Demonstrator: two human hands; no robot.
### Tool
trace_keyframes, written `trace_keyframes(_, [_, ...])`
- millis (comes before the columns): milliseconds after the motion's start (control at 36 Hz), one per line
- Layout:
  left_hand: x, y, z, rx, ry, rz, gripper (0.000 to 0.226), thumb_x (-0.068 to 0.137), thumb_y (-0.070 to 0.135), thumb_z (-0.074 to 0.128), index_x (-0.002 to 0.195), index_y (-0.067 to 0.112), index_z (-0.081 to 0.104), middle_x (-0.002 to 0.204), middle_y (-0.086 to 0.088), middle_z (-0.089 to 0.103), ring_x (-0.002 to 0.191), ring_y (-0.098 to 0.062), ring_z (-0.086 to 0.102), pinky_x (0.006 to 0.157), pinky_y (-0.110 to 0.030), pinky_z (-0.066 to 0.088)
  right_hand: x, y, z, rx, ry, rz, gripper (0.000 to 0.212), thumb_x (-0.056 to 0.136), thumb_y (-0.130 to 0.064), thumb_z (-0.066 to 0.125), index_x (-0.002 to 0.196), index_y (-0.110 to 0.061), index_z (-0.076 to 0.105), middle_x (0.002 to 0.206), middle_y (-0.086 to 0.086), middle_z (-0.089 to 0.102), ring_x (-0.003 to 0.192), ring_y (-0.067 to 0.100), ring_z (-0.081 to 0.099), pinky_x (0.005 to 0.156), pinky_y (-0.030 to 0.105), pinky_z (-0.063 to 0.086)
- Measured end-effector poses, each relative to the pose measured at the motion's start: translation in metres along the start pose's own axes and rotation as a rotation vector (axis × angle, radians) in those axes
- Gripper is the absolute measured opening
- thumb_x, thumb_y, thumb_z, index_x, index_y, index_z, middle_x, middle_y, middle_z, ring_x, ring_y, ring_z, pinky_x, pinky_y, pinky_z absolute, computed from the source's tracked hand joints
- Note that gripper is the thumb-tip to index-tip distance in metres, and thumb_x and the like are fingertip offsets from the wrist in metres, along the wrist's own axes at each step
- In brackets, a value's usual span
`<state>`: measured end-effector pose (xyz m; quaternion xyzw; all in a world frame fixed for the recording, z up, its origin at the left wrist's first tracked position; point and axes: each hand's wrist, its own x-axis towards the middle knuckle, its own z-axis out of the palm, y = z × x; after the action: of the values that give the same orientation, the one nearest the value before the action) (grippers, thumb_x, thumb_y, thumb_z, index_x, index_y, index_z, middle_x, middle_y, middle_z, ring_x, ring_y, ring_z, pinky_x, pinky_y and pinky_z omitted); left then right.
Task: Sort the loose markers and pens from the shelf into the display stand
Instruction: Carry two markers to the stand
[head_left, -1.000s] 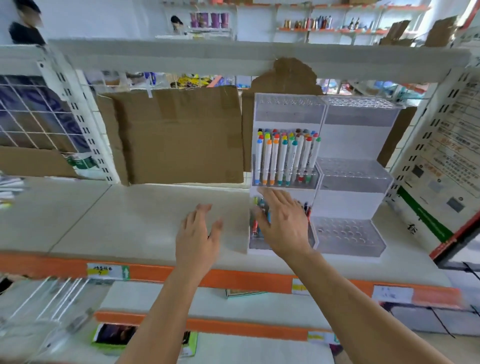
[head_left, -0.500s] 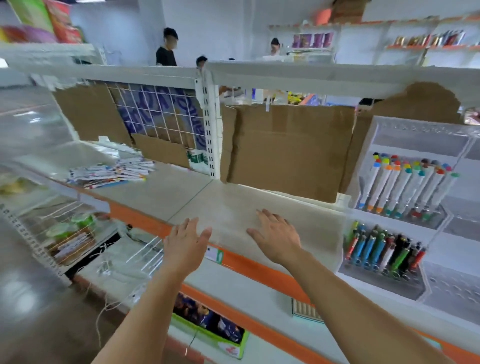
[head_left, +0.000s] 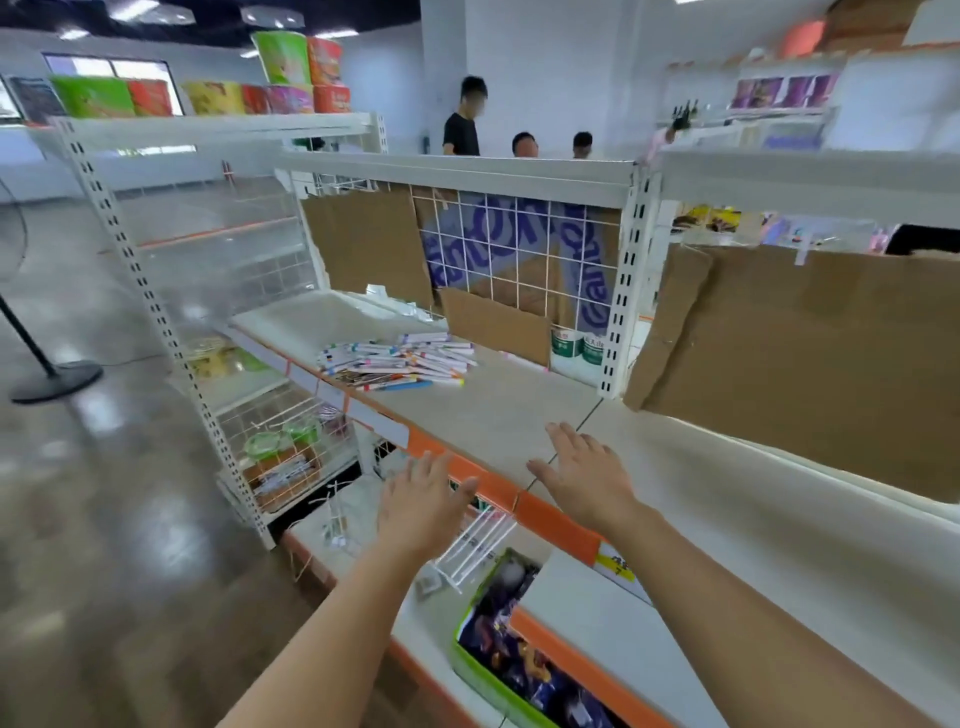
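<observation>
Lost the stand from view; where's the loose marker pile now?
Head view, left of centre: the marker pile lies on the shelf beyond both hands, beside the cardboard piece.

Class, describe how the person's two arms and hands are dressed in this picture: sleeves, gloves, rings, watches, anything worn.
Both forearms are bare as far as the frame shows; no sleeve reaches into view. The left hand and the right hand wear no gloves. No watch, bracelet or ring shows on either wrist or on the visible fingers. Nothing is marked or taped on them.
</observation>
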<state>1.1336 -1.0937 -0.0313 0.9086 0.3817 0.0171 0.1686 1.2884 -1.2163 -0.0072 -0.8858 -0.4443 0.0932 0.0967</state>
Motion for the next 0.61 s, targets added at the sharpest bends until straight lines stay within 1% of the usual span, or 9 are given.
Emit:
trace_keyframes(111, [0.023,-0.019,-0.002,0.019,-0.045,0.014,0.067,0.096,0.058,0.018,0.152,0.02,0.012,0.16,-0.002,0.008,0.147,-0.021,0.002,0.119,-0.043,0.008,0.025,-0.014,0.004,-0.013,-0.007,0.014,0.064,0.099,-0.053,0.026,0.152,-0.023,0.007,0.16,0.002,0.007,0.144,0.023,0.015,0.117,0.04,0.014])
trace_keyframes(250, [0.054,-0.028,-0.007,-0.012,-0.087,0.008,0.066,0.098,0.056,0.02,0.152,0.019,0.01,0.16,-0.003,0.005,0.147,-0.023,0.001,0.119,-0.042,0.006,0.061,-0.019,0.008,-0.015,-0.009,0.037,0.065,0.098,-0.053,0.028,0.152,-0.024,0.006,0.159,0.0,0.012,0.143,0.024,0.018,0.115,0.041,0.016])
trace_keyframes(333, [0.076,-0.03,-0.011,0.005,-0.076,0.004,0.064,0.099,0.054,0.021,0.152,0.019,0.013,0.16,-0.003,0.008,0.147,-0.025,0.004,0.118,-0.041,0.008,0.088,-0.019,0.008,-0.003,-0.01,0.054,0.064,0.098,-0.054,0.028,0.152,-0.027,0.005,0.159,-0.002,0.01,0.144,0.023,0.015,0.116,0.04,0.013])
trace_keyframes(444, [0.115,-0.037,-0.019,-0.003,-0.068,-0.008,0.064,0.098,0.054,0.024,0.151,0.02,0.015,0.159,-0.005,0.011,0.146,-0.027,0.006,0.118,-0.044,0.01,0.131,-0.018,0.004,0.0,-0.01,0.051,0.065,0.098,-0.055,0.026,0.152,-0.025,0.005,0.16,0.0,0.009,0.145,0.023,0.014,0.116,0.04,0.012])
trace_keyframes(528, [0.144,-0.042,-0.026,0.018,-0.066,-0.005,0.066,0.097,0.057,0.023,0.151,0.021,0.015,0.159,-0.004,0.012,0.146,-0.026,0.01,0.117,-0.045,0.013,0.164,-0.017,0.003,-0.021,-0.012,0.056,0.066,0.098,-0.055,0.025,0.152,-0.023,0.006,0.159,0.001,0.012,0.144,0.024,0.017,0.116,0.04,0.014])
trace_keyframes(611, [0.17,-0.045,-0.034,0.06,-0.057,-0.003,0.066,0.097,0.058,0.023,0.151,0.021,0.014,0.159,-0.005,0.012,0.145,-0.026,0.011,0.117,-0.043,0.015,0.196,-0.019,0.002,-0.023,-0.027,0.069,0.065,0.098,-0.054,0.025,0.152,-0.022,0.007,0.158,0.002,0.016,0.143,0.024,0.019,0.116,0.039,0.015])
